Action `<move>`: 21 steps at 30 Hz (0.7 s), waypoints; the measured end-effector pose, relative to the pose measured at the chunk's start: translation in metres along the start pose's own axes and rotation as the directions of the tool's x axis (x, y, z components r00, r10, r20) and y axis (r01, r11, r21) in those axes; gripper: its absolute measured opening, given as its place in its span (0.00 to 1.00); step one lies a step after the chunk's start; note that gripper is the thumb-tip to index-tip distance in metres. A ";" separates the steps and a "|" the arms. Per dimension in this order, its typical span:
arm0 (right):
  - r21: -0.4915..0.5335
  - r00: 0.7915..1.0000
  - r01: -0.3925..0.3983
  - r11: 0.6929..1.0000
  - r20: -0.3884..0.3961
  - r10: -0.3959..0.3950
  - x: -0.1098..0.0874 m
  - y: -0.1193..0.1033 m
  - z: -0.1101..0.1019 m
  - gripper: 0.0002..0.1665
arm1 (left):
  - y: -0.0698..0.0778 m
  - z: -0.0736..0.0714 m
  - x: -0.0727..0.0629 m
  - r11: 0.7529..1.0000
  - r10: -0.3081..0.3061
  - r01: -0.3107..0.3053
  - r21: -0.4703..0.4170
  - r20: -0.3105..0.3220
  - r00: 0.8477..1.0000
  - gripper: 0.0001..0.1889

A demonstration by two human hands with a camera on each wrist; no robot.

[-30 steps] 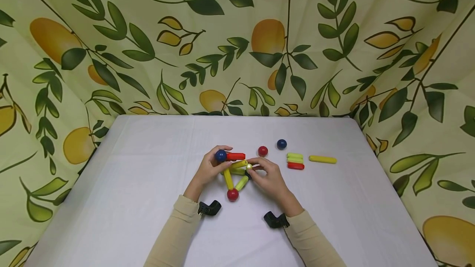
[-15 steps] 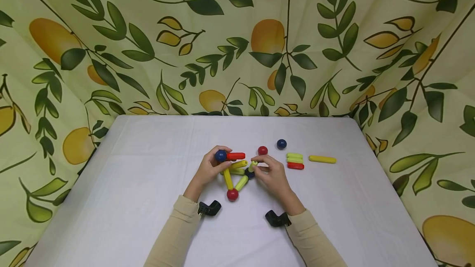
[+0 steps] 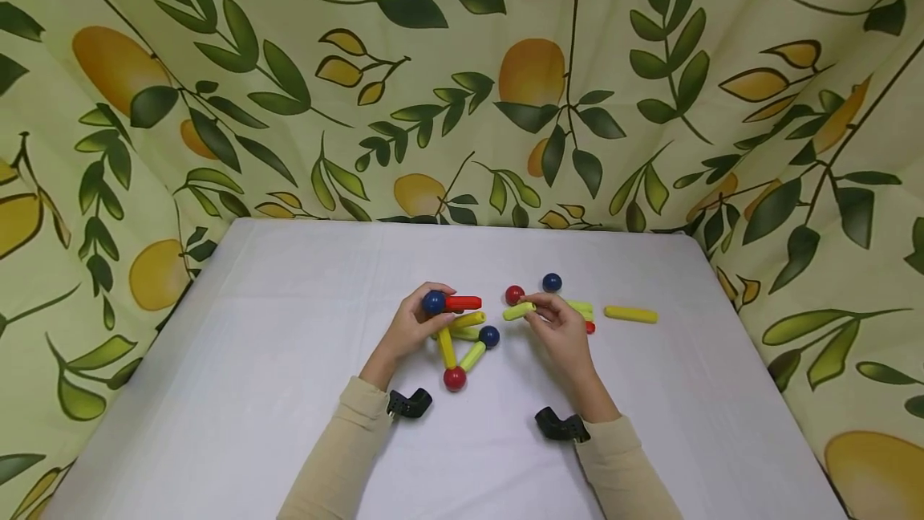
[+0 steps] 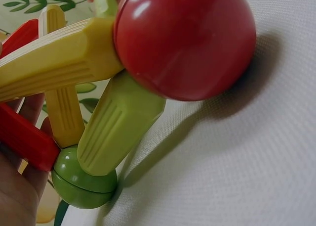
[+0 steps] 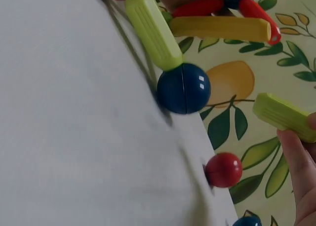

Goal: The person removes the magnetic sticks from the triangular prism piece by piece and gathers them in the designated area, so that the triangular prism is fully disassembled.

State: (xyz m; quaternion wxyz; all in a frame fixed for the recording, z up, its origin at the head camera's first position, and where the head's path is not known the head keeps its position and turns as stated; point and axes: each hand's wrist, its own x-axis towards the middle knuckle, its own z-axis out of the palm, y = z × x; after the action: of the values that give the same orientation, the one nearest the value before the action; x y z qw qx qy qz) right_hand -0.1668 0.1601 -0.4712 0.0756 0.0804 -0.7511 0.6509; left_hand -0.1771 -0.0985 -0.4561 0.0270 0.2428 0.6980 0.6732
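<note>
My left hand (image 3: 407,333) grips the far left side of a structure of magnetic sticks and balls, at its upper blue ball (image 3: 434,302) and red stick (image 3: 464,302). A yellow stick (image 3: 447,348) slopes down from there to a red ball (image 3: 455,378) near the front. From that ball a light green stick (image 3: 473,356) runs to a second blue ball (image 3: 489,336). In the left wrist view a green ball (image 4: 84,179) forms another corner. My right hand (image 3: 566,337) pinches a separate light green stick (image 3: 517,311), apart from the structure and to its right.
Behind the right hand lie a loose red ball (image 3: 515,294) and a loose blue ball (image 3: 552,282). Light green sticks (image 3: 581,308) and a red stick (image 3: 590,327) are partly covered by that hand. Farther right rests a yellow stick (image 3: 631,314) on the white-covered table (image 3: 707,408).
My right hand has carried the light green stick off the structure's right blue ball, rightward, and tipped it from upright to nearly level. My left hand stays at the structure.
</note>
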 end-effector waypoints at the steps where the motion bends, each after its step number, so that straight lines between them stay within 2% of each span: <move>1: -0.001 1.000 -0.007 1.000 -0.005 0.007 -0.001 0.002 -0.003 0.14 | 0.000 0.000 0.000 1.000 -0.005 0.005 -0.001 0.001 1.000 0.18; 12: -0.077 0.996 -0.078 0.994 -0.044 0.075 -0.016 0.016 -0.042 0.15 | -0.001 0.001 0.001 1.000 0.002 -0.002 -0.003 -0.008 1.000 0.17; 21: -0.196 0.978 -0.178 0.964 -0.144 0.151 -0.029 0.028 -0.065 0.14 | -0.003 0.001 0.001 1.000 0.010 -0.010 -0.004 -0.005 1.000 0.17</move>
State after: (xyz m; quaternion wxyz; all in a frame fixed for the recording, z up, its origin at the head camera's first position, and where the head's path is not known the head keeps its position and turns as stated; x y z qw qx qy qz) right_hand -0.1438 0.2287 -0.4956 0.0770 -0.0326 -0.8127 0.5766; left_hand -0.1786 -0.0975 -0.4588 0.0226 0.2446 0.6955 0.6753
